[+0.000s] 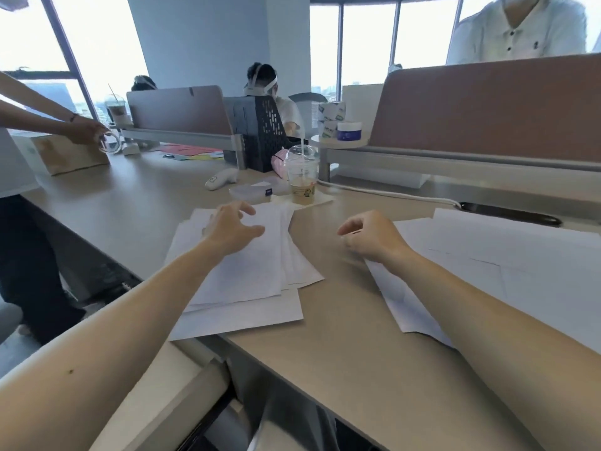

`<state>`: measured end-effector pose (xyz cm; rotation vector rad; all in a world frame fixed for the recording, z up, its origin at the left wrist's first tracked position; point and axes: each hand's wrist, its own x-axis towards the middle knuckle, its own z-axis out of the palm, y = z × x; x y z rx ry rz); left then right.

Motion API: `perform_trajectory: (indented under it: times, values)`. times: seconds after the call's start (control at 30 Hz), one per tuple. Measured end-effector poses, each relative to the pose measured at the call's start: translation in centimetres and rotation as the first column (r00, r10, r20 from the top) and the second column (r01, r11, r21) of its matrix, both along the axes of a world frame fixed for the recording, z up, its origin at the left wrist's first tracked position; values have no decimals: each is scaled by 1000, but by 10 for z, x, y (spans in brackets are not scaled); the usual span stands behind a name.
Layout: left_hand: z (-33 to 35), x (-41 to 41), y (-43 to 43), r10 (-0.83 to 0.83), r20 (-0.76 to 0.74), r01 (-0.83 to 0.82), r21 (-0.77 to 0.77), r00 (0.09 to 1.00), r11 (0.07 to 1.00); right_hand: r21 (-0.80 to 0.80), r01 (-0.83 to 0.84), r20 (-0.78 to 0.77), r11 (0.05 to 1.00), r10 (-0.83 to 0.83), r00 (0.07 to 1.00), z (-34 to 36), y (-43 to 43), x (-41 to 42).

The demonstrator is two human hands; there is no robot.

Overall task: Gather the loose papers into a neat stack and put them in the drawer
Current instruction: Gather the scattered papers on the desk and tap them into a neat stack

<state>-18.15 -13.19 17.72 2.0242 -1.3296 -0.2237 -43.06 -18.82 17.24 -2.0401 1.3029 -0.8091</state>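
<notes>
Several white sheets lie fanned in a loose pile [257, 275] at the middle left of the beige desk [341, 320]. My left hand [232, 227] hovers over the far part of this pile with fingers spread, holding nothing. A second spread of white papers [507, 255] covers the desk on the right. My right hand [370, 234] rests at the left edge of that spread, fingers curled, and looks to be touching a sheet's corner; the grip is blurred. Below the desk edge at the lower left a pale cabinet top [169, 385] shows; I cannot make out a drawer.
A plastic iced-drink cup [301, 177] stands on a napkin just beyond the left pile, beside a clear flat box [250, 192] and a white handheld device [221, 179]. A white cable [390, 193] runs along the brown divider [487, 105]. Other people stand and sit around the desks.
</notes>
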Motion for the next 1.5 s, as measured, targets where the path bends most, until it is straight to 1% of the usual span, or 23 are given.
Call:
perform_trajectory:
  times: [0.1, 0.23, 0.27, 0.33, 0.37, 0.4, 0.53, 0.63, 0.73, 0.83, 0.9, 0.97, 1.07, 1.13, 1.17, 1.23, 1.37, 1.5]
  values:
    - [-2, -54, -21, -195, -130, 202, 45, 972, 978, -35, 54, -87, 998, -57, 995, -3, 9, -46]
    - [-9, -124, -43, -410, -127, 423, 110, 903, 899, -69, 146, -222, 987, -158, 962, -8, 17, -117]
    - [-11, -143, -48, -444, -140, 462, 137, 885, 876, -74, 186, -253, 980, -198, 947, -9, 20, -138]
    - [-16, -173, -57, -473, -211, 508, 161, 855, 846, -78, 257, -306, 963, -268, 913, -11, 25, -176]
    - [-20, -186, -63, -486, -234, 526, 156, 842, 836, -72, 276, -334, 958, -284, 899, -11, 29, -193]
    - [-22, -199, -68, -502, -225, 539, 156, 835, 828, -60, 286, -364, 956, -288, 886, -11, 34, -209]
    - [-28, -241, -85, -596, -113, 605, 218, 795, 766, -22, 344, -454, 939, -316, 833, -17, 47, -256]
    - [-30, -263, -100, -648, -34, 634, 246, 761, 733, -9, 408, -503, 913, -357, 787, -28, 55, -273]
    - [-33, -272, -116, -682, 44, 637, 317, 730, 703, -15, 397, -589, 918, -329, 738, -38, 58, -279]
    - [-29, -273, -130, -708, 142, 610, 410, 691, 678, 1, 376, -581, 927, -305, 755, -41, 59, -280]
    - [-24, -276, -137, -720, 231, 596, 428, 654, 679, 14, 370, -580, 929, -294, 760, -39, 61, -279]
    - [-20, -280, -140, -736, 328, 585, 452, 593, 673, 19, 364, -575, 931, -288, 766, -38, 63, -279]
    - [-16, -286, -138, -750, 474, 557, 503, 461, 660, 26, 354, -555, 935, -281, 783, -39, 65, -281]
    - [-12, -289, -136, -748, 540, 551, 516, 385, 656, 31, 350, -544, 936, -278, 791, -41, 65, -284]
    - [-11, -290, -135, -748, 559, 552, 520, 357, 652, 34, 346, -539, 938, -274, 796, -41, 66, -285]
    - [-10, -292, -135, -747, 577, 552, 525, 329, 648, 35, 335, -531, 942, -266, 804, -42, 66, -287]
    - [-9, -289, -139, -756, 562, 548, 537, 336, 642, 37, 322, -530, 946, -255, 809, -43, 66, -290]
    - [-8, -292, -136, -754, 590, 556, 538, 288, 633, 41, 319, -533, 947, -250, 809, -43, 65, -291]
